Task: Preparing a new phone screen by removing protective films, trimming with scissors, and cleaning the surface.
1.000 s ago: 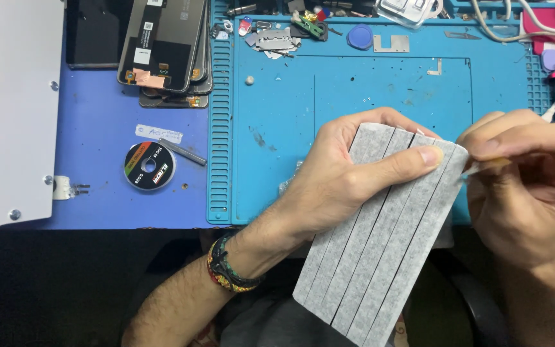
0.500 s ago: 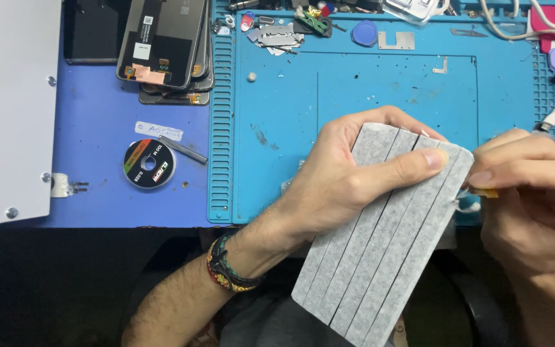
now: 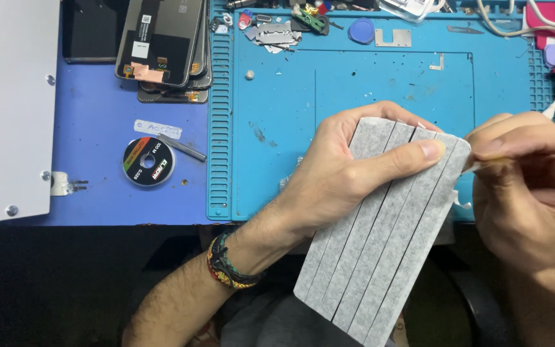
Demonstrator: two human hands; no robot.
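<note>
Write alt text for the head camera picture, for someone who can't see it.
A left hand holds a grey sheet of cut strips while the right hand pinches at its upper right edge. Behind them lie a blue work mat, stacked phone screens and a small tape roll.

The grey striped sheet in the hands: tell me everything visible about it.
The grey sheet is a flat, matte, paper-like rectangle divided lengthwise by thin dark lines into about five parallel strips. It is held tilted, its top end over the blue work mat, its lower end toward the person's lap. The left hand grips it, thumb across the front near the top, fingers curled behind. The right hand pinches at its upper right corner, where a thin pale edge seems to lift.
</note>
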